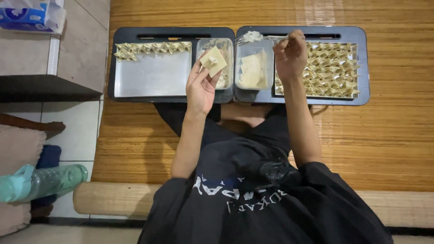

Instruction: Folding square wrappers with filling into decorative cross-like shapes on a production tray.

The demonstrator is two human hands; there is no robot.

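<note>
Held a square wonton wrapper (213,61) flat on the fingertips of the left hand (201,86), palm up, with a small dab of filling (211,59) near its middle. Hovered above the filling tub (224,80) at the right edge of the left black tray table (172,31). Gripped a fork (253,37) in the right hand (291,52), fingers pinched on the handle, tines loaded and pointing left along the far edge of the right tray table (361,45). Lay to the right of the wrapper, well apart, long axis crosswise. Kept the left hand nearer. Left bare metal on the left baking tray (151,77) below one row of folded wontons (151,47).
</note>
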